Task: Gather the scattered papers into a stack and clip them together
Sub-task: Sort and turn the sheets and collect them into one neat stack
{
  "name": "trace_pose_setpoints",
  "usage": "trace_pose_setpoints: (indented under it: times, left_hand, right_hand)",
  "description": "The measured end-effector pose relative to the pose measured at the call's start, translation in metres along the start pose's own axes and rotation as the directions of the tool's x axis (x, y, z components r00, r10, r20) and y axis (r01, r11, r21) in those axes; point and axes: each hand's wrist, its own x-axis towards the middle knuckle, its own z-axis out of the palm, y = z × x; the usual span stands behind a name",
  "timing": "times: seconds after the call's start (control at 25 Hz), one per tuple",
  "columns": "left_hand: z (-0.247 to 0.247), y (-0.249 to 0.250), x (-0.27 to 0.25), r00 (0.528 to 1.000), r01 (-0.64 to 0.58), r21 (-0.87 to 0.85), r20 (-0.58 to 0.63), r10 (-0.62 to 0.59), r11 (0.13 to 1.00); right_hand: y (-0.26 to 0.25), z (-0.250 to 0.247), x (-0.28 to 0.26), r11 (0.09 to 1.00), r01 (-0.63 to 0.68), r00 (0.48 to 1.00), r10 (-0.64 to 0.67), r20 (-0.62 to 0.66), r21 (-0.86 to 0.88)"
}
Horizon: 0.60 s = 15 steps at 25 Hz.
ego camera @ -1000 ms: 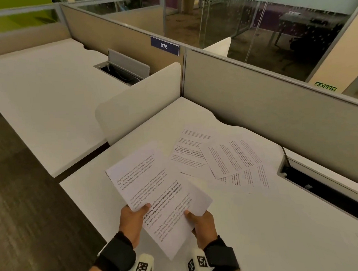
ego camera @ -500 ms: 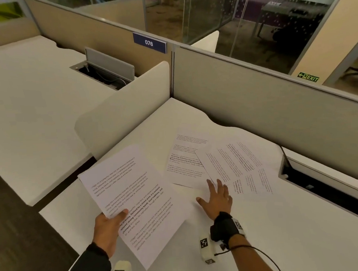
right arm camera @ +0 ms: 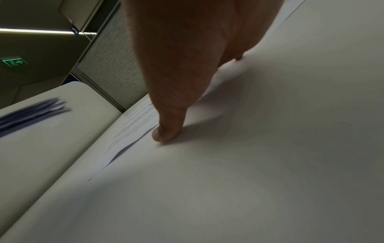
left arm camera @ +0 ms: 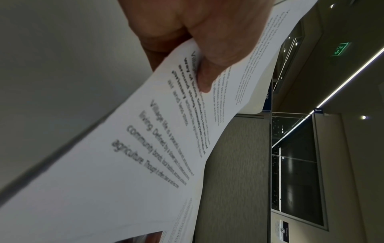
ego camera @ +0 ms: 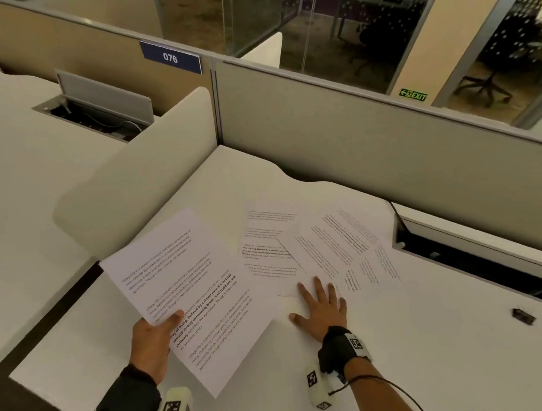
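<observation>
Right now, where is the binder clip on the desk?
In the head view the binder clip lies alone on the white desk, far right, beyond the right hand and the loose papers, just in front of the cable tray opening.

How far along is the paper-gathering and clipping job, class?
Done: some printed sheets are gathered in the left hand. In hand: the right hand lies flat at the loose sheets on the desk. Left: collecting those, then using the binder clip, untouched.

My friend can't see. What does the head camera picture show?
A left hand holds up printed papers while the right hand lies flat, fingers spread, at the edge of loose sheets on a white desk. A small black clip lies at the right.
</observation>
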Motion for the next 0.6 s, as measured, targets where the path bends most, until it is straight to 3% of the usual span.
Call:
trace_pose_setpoints:
  times: [0.44, 0.6]
  left_hand:
    - [0.026, -0.023, -0.027, 0.991, 0.058, 0.080, 0.114, -0.067, 0.995]
    - [0.040, -0.033, -0.042, 0.986, 0.082, 0.101, 0.138, -0.095, 0.992]
  right_hand:
    - [0.065, 0.053, -0.130, 0.995, -0.070, 0.997, 0.072, -0.023, 0.074]
    - [0.100, 0.087, -0.171, 0.992, -0.120, 0.983, 0.126, -0.135, 0.049]
